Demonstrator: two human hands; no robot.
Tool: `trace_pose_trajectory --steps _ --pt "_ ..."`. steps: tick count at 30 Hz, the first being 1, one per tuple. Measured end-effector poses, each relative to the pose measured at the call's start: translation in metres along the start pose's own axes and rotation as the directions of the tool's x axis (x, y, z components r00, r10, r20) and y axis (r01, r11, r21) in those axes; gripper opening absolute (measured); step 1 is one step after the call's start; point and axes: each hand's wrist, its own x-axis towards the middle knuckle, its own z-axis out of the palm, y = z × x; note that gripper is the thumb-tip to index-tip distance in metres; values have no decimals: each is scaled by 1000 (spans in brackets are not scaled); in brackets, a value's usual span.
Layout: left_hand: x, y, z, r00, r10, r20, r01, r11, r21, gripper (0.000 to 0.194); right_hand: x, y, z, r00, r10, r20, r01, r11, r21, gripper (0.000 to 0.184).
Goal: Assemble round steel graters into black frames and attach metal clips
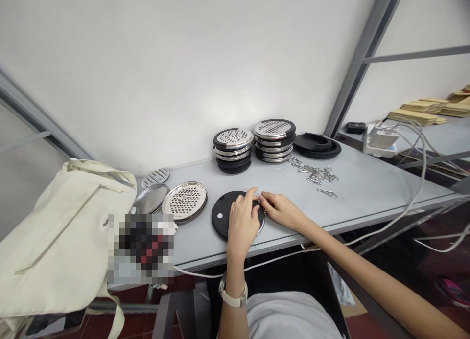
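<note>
A round black disc [222, 219] with a white dot and a metal rim showing at its right lies flat near the table's front edge. It looks like the plastic part of a round grater. My left hand [242, 221] rests on top of it with its fingers apart, pressing lightly on the surface. At the disc's right edge, the fingers of my right hand [281, 209] are pinched together; what they hold is too small to make out. Several metal snap hooks [317, 174] lie loose beyond my right hand.
Round graters are piled in a left stack [233, 150] and a right stack [274, 141]. Black round trays [317, 146] sit beside them. Left are a loose grater plate [184, 201], a plain metal disc [151, 198] and a cream bag [69, 231]. A white cable [389, 225] crosses the front edge.
</note>
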Motion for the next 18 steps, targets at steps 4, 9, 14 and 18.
trace_pose_trajectory --steps 4,9,14,18 --pt "1 0 0 1000 -7 3 7 1000 9 43 1 2 1 1000 -7 8 7 1000 -27 22" --pt "1 1 -1 1000 -7 11 7 1000 -2 43 1 3 -1 999 -17 36 19 998 -58 22" --pt "0 0 -2 1000 -3 10 3 1000 -9 44 1 4 -1 998 -38 49 41 997 -65 20" --pt "1 -1 -2 1000 -2 14 3 1000 -22 44 1 4 -1 998 -47 44 48 998 -32 22"
